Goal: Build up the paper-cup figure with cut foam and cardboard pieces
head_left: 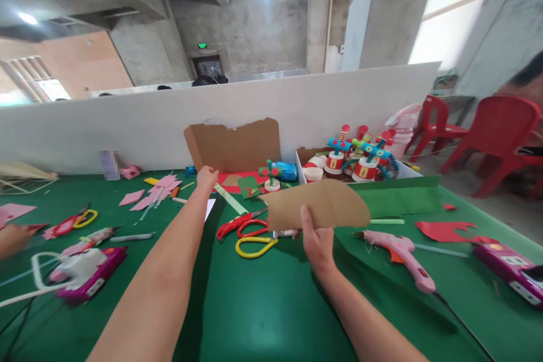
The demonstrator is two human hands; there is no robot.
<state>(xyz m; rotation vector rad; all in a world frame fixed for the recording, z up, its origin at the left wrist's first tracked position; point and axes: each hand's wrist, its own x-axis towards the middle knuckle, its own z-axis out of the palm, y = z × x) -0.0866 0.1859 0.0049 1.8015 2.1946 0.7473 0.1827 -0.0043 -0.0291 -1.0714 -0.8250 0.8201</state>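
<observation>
My right hand [316, 240] grips a brown cardboard piece [322, 206] with a curved top edge, holding it by its lower edge above the green table [263, 305]. My left hand [207, 178] reaches far forward with its fingers curled down near a green paper strip [229, 199] and a white sheet [210, 207]; I cannot see what it holds, if anything. Red scissors [237, 222] and yellow-handled scissors [254, 243] lie between my arms.
A pink glue gun [401, 254] lies right of my right hand. Magenta glue guns [91, 274] [509, 268] sit at both sides. A white box [360, 167] of finished paper-cup crafts, a torn cardboard sheet [235, 144], a white partition [127, 124], red chairs [500, 136] and another person's hand [12, 237] are around.
</observation>
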